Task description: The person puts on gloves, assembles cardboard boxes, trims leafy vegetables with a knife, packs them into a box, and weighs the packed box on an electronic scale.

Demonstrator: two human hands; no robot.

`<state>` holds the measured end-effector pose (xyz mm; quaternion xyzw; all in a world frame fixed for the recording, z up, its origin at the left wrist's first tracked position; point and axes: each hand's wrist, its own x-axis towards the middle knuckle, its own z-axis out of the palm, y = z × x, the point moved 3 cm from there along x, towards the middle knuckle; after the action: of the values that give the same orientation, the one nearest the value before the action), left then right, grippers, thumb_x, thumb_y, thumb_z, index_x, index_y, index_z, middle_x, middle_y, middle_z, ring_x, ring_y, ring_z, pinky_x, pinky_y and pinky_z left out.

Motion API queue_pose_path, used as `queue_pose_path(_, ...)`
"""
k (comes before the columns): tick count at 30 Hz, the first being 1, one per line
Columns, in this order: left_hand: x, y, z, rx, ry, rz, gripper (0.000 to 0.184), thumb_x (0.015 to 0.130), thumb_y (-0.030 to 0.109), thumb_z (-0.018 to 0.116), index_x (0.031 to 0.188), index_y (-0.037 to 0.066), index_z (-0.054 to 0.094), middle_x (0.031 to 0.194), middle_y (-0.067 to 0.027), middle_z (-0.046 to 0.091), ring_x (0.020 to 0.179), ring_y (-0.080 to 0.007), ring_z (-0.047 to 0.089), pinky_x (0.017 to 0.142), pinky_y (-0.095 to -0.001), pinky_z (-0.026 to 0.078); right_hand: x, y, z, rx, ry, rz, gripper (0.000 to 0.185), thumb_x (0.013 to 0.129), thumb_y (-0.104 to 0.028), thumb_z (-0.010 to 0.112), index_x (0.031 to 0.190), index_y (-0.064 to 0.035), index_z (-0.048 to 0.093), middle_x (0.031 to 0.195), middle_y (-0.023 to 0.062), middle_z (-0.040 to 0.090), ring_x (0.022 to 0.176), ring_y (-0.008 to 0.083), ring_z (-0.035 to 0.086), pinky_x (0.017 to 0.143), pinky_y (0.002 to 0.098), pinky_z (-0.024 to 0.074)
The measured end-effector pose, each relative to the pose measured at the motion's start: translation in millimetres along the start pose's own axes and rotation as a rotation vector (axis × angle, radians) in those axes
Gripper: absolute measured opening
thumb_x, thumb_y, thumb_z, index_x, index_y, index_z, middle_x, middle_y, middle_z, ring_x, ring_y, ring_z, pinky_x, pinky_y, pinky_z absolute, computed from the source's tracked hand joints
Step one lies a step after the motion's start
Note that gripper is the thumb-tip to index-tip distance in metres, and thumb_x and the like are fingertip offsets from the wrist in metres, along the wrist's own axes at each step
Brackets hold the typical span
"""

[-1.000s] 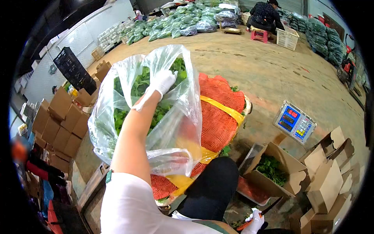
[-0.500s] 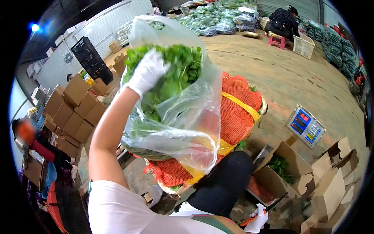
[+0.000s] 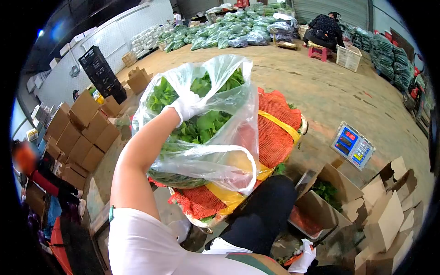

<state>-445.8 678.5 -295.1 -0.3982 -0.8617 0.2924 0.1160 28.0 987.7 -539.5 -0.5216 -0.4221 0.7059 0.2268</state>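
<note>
Floor [image 3: 316, 87] beyond; bag [image 3: 201, 159] now slumped lower, gathered against left hand [image 3: 188, 106].

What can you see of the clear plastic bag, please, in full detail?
The bag looks like thin, see-through, crinkled plastic, bulging with leafy greens. Its mouth is open, and a whitish handle loops at its near right. It lies partly over red mesh; the white-gloved left hand touches bunched plastic at the mouth.
</note>
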Motion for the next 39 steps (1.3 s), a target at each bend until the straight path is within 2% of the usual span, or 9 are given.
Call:
queue_pose_path(2, 4.4, -5.3, -4.6, -0.164, -0.020, -0.148, 0.017, 0.078, 0.015, 0.049, 0.089, 0.008, 0.060, 0.070, -0.0108, 0.058, 0.063, -0.0300, 0.057, 0.062, -0.0407, 0.045, -6.9, -8.2, 1.3, 0.002, 0.028, -0.009, 0.006, 0.080, -0.012, 0.056, 0.076, -0.0089, 0.052, 0.054, -0.0026, 0.039, 0.041, 0.0081, 0.035, 0.039, 0.0230, 0.0324)
queue_pose_path(4, -4.3, -0.5, -30.0, 0.128, 0.299, -0.040, 0.013, 0.074, 0.015, 0.053, 0.077, 0.007, 0.063, 0.068, -0.0124, 0.060, 0.067, -0.0285, 0.060, 0.063, -0.0420, 0.046, -7.7, -8.9, -1.4, 0.004, 0.048, -0.014, 0.007, 0.080, -0.012, 0.055, 0.075, -0.0093, 0.051, 0.054, -0.0026, 0.039, 0.040, 0.0081, 0.035, 0.038, 0.0228, 0.0324)
queue_pose_path(6, -6.3, -10.1, -54.5, 0.259, -0.001, -0.110, 0.015, 0.074, 0.016, 0.054, 0.082, 0.007, 0.063, 0.073, -0.0125, 0.061, 0.068, -0.0291, 0.060, 0.063, -0.0392, 0.047, -3.3, -7.0, -5.0, 0.019, -0.004, -0.028, 0.006, 0.080, -0.011, 0.055, 0.076, -0.0088, 0.052, 0.054, -0.0026, 0.039, 0.040, 0.0079, 0.036, 0.038, 0.0228, 0.0324)
queue_pose_path(10, -49.5, -23.4, -135.5, -0.073, 0.857, 0.119, 0.020, 0.074, 0.020, 0.061, 0.088, 0.006, 0.061, 0.077, -0.0114, 0.061, 0.068, -0.0298, 0.058, 0.058, -0.0309, 0.048, -6.9, -4.8, -0.1, 0.035, -0.040, -0.046, 0.005, 0.080, -0.011, 0.056, 0.076, -0.0080, 0.053, 0.054, -0.0028, 0.039, 0.040, 0.0076, 0.036, 0.038, 0.0228, 0.0313)
queue_pose_path(11, -55.2, -55.4, -111.0, -0.395, 0.457, -0.169, 0.025, 0.076, 0.018, 0.061, 0.097, 0.004, 0.059, 0.089, -0.0140, 0.060, 0.079, -0.0283, 0.056, 0.071, -0.0315, 0.046, -7.3, -4.2, 0.3, 0.034, -0.041, -0.045, 0.005, 0.080, -0.011, 0.056, 0.077, -0.0078, 0.054, 0.054, -0.0028, 0.039, 0.040, 0.0076, 0.036, 0.038, 0.0228, 0.0311)
queue_pose_path(14, -85.0, -80.7, -107.8, -0.891, 0.496, -0.243, 0.031, 0.076, 0.012, 0.056, 0.107, 0.007, 0.055, 0.116, -0.0140, 0.051, 0.107, -0.0241, 0.046, 0.093, -0.0340, 0.035, -9.3, -3.6, -0.7, 0.069, -0.053, -0.028, 0.006, 0.080, -0.012, 0.056, 0.076, -0.0078, 0.055, 0.053, -0.0030, 0.039, 0.040, 0.0076, 0.036, 0.037, 0.0229, 0.0312)
queue_pose_path(21, -125.2, -98.0, -121.9, -1.785, 0.632, -0.219, 0.033, 0.083, 0.016, 0.052, 0.114, 0.006, 0.050, 0.112, -0.0115, 0.053, 0.100, -0.0214, 0.053, 0.082, -0.0344, 0.045, -15.1, -4.8, -14.0, 0.095, -0.100, -0.051, 0.005, 0.080, -0.013, 0.057, 0.079, -0.0095, 0.054, 0.054, -0.0034, 0.039, 0.040, 0.0077, 0.036, 0.037, 0.0229, 0.0316)
queue_pose_path(32, -88.0, -31.2, -231.6, -2.030, 0.712, -0.054, 0.028, 0.086, 0.019, 0.050, 0.110, 0.004, 0.052, 0.097, -0.0084, 0.060, 0.086, -0.0201, 0.060, 0.073, -0.0335, 0.052, -32.6, -14.8, -18.4, 0.233, -0.144, -0.087, 0.005, 0.079, -0.010, 0.057, 0.079, -0.0089, 0.052, 0.055, -0.0038, 0.039, 0.043, 0.0068, 0.035, 0.039, 0.0215, 0.0297)
queue_pose_path(39, -2.6, 175.8, -268.4, -2.179, 0.249, 0.317, 0.025, 0.085, 0.017, 0.051, 0.106, 0.004, 0.053, 0.094, -0.0072, 0.060, 0.084, -0.0197, 0.059, 0.072, -0.0323, 0.052, -41.0, -39.9, -46.0, 0.279, -0.047, -0.253, 0.003, 0.078, -0.007, 0.058, 0.077, -0.0089, 0.056, 0.055, -0.0033, 0.043, 0.045, 0.0071, 0.039, 0.041, 0.0209, 0.0304)
